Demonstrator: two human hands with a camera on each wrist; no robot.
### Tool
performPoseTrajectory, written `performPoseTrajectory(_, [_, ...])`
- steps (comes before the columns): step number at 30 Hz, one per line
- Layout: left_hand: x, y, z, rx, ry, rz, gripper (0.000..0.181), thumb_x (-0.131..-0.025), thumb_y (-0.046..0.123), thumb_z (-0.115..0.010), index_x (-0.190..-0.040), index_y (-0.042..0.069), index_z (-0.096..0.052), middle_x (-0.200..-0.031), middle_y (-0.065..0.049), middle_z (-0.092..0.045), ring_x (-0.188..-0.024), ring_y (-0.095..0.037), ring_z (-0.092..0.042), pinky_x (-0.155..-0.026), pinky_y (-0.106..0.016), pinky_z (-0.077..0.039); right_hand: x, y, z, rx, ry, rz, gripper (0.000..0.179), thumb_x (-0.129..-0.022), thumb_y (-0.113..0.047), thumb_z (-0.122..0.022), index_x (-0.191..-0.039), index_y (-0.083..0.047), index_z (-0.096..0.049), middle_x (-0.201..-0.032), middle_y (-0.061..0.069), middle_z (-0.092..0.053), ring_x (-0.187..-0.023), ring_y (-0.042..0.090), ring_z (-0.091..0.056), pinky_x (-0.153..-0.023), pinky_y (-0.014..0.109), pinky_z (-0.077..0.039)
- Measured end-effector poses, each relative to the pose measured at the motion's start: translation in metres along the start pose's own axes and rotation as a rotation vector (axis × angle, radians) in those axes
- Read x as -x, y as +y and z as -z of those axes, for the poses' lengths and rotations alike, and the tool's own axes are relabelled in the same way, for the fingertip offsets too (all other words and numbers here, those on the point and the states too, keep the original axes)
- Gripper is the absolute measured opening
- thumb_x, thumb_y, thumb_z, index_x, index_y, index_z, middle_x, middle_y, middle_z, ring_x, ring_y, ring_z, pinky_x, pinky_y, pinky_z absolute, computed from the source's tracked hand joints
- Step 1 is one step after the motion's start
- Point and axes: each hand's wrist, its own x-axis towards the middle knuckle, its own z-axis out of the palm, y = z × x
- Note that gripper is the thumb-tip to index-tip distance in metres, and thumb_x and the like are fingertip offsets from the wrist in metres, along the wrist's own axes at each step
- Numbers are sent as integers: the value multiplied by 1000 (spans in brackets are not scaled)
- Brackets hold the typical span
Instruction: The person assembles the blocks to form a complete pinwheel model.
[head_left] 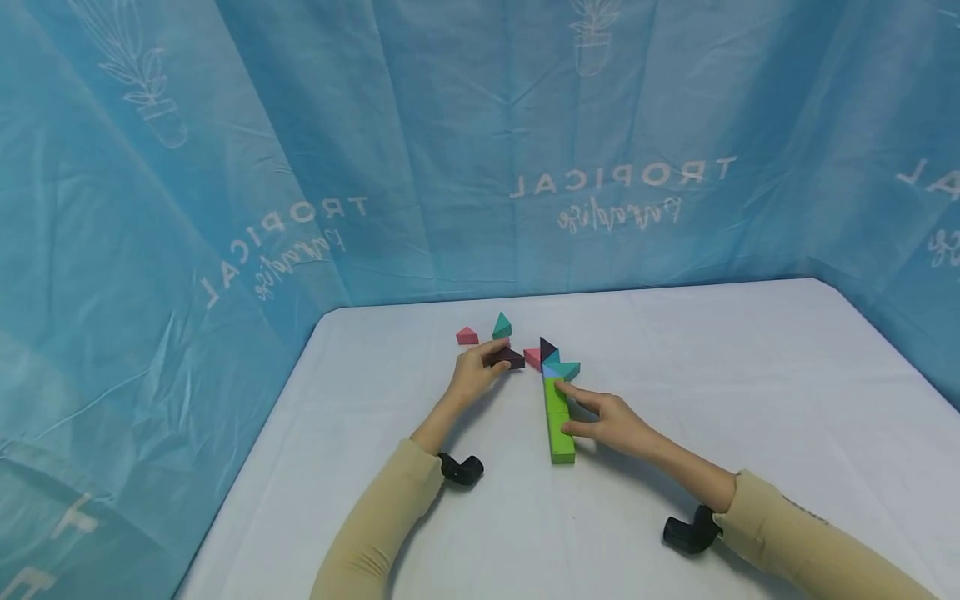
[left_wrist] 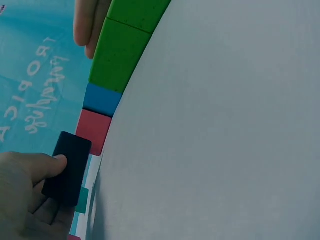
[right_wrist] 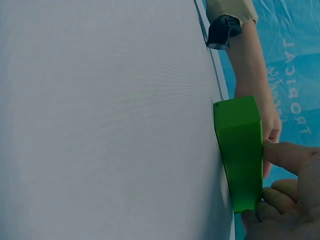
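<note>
My left hand (head_left: 471, 373) pinches a dark triangular block (head_left: 513, 359) between thumb and fingers; its long dark side (left_wrist: 71, 167) faces the left wrist view. Just right of it lies a cluster: a pink block (head_left: 532, 357), another dark triangle (head_left: 547, 348), a blue piece (head_left: 552, 357) and a teal triangle (head_left: 567, 368). Two green blocks (head_left: 560, 437) stand end to end below the cluster in a column. Along their right side, my right hand (head_left: 615, 423) touches them with extended thumb and finger. Its thumb lies against the green side (right_wrist: 241, 160) in the right wrist view.
Beyond my left hand lie a loose pink triangle (head_left: 467, 337) and a teal triangle (head_left: 502, 325). A white cloth covers the table (head_left: 712, 358). Blue printed curtains (head_left: 450, 167) hang behind and at the sides. Black wrist mounts (head_left: 462, 472) project from both sleeves.
</note>
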Motion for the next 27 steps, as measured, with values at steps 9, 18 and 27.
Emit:
performPoseTrajectory(9, [2,-3,-9,-43,-3,-8,39,-86,4,-68,-124,-1,-60,-121,-14,-62,-115,-27,-55,-98,-37,-43,1,-3,0,13,0,-5,70,-88,-26,-68,-147,-9,-33,-149,10,-32,-135,33,-29,-106,51,-29])
performPoseTrajectory(18, [0,0,-20,-42,-32,42,42,-88,6,-66,-129,4,-58,-127,-10,-59,-122,-24,-50,-102,-35,-39,0,-1,-1,5,-2,0,69,-88,-26,-68,-146,-9,-34,-149,10,-33,-134,34,-30,-106,50,-29])
performPoseTrajectory(27, [-2,3,-22,-43,-60,51,43,-88,8,-66,-130,6,-57,-128,-10,-58,-123,-24,-49,-103,-35,-37,1,-1,0,-6,2,9,69,-88,-25,-69,-146,-8,-35,-148,10,-33,-134,34,-30,-106,50,-29])
